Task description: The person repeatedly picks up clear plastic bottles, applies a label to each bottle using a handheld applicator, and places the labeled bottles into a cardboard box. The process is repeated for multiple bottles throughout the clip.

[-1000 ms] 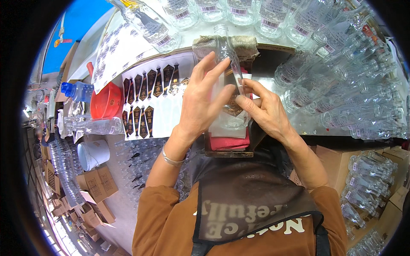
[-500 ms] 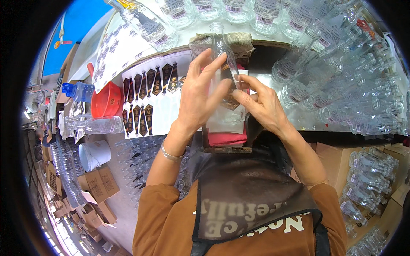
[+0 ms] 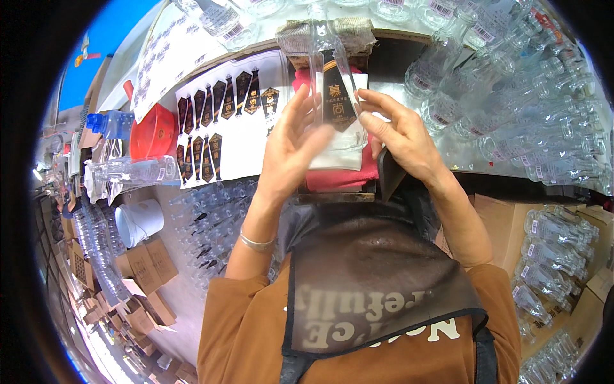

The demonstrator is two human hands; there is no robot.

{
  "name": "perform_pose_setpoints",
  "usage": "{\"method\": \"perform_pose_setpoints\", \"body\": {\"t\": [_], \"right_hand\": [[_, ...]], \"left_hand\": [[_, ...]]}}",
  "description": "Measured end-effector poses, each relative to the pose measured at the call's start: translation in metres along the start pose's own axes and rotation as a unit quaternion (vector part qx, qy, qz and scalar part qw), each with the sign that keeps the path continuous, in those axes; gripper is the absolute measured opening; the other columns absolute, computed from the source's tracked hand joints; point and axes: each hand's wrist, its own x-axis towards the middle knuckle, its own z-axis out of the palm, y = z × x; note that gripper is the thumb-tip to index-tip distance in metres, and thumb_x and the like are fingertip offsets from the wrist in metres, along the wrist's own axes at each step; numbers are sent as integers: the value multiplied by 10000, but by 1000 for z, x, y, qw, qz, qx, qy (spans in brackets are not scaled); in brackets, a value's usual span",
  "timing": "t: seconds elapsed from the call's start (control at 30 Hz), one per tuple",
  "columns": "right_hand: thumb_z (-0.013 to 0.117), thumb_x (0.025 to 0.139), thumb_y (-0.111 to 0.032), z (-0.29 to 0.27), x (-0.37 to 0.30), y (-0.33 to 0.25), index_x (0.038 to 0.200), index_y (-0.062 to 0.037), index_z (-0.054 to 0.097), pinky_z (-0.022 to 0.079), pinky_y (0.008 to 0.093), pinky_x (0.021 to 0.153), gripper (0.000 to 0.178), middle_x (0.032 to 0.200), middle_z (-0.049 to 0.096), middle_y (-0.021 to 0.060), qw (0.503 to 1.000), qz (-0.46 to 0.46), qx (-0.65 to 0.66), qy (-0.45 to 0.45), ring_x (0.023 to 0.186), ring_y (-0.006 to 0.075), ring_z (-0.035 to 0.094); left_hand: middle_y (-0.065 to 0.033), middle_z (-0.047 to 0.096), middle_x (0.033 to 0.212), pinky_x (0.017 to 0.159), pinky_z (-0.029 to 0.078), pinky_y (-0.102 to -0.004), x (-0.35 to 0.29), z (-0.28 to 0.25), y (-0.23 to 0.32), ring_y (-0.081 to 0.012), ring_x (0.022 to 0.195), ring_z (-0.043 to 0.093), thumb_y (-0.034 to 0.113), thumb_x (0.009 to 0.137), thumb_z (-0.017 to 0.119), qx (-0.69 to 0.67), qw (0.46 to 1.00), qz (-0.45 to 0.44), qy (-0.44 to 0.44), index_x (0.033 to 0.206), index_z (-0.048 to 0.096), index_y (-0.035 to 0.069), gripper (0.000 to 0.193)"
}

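Observation:
A clear glass bottle [image 3: 349,137] lies in front of me, its neck pointing away and resting on a folded cloth [image 3: 292,37]. On its upper face sits a black, tie-shaped label [image 3: 336,96] with gold marks. My left hand [image 3: 293,144] is at the bottle's left side, fingers apart; its thumb is smeared by motion near the label's lower end. On the right, my right hand [image 3: 404,137] has thumb and fingertips against the bottle's edge, steadying it. Beneath the bottle are white sheet material and a pink-red cloth [image 3: 342,180] on a stand.
A sheet of black tie-shaped labels [image 3: 240,144] lies to my left, beside a red plastic container [image 3: 153,133] and a blue-capped bottle [image 3: 119,125]. Many glass bottles [image 3: 511,121] stand at the right. Below right, a cardboard box [image 3: 505,221] stands near more bottles [image 3: 553,240].
The view has shifted, so the bench sits higher in the picture. My left hand has drawn back from over the label, uncovering it. My right hand stays at the bottle's edge.

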Motion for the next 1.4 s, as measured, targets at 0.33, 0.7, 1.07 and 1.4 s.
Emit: {"method": "perform_pose_setpoints", "body": {"t": [0.33,0.7,1.07,1.4], "right_hand": [[656,985,-308,5,12,1,1367,55,539,478,237,693,540,1134,682,115,999,-3,-41,5,760,72,551],[654,987,-319,6,12,1,1364,45,549,487,238,695,535,1133,680,110,1000,-7,-28,4,799,80,581],[506,1047,-451,-9,16,21,1132,0,632,495,233,540,476,943,704,107,931,151,302,141,602,118,593],[677,863,-123,-12,55,-60,1129,-4,667,545,371,845,292,999,708,149,926,-300,-226,-40,895,306,696]], "left_hand": [[-210,542,1388,1087,438,-352,12,3,-1,-233,1279,541,65,948,685,-45,998,-20,27,1477,374,-88,632],[-147,605,1339,914,512,-293,11,5,-4,-163,1165,597,152,965,691,-23,999,-1,41,1451,452,-39,574],[-173,580,1347,1057,459,-338,12,10,-1,-206,1237,568,45,940,687,-21,999,13,46,1453,402,-100,605],[-184,592,1344,1002,509,-341,10,11,-13,-207,1170,616,58,930,703,17,997,48,65,1477,413,-49,628]]}}
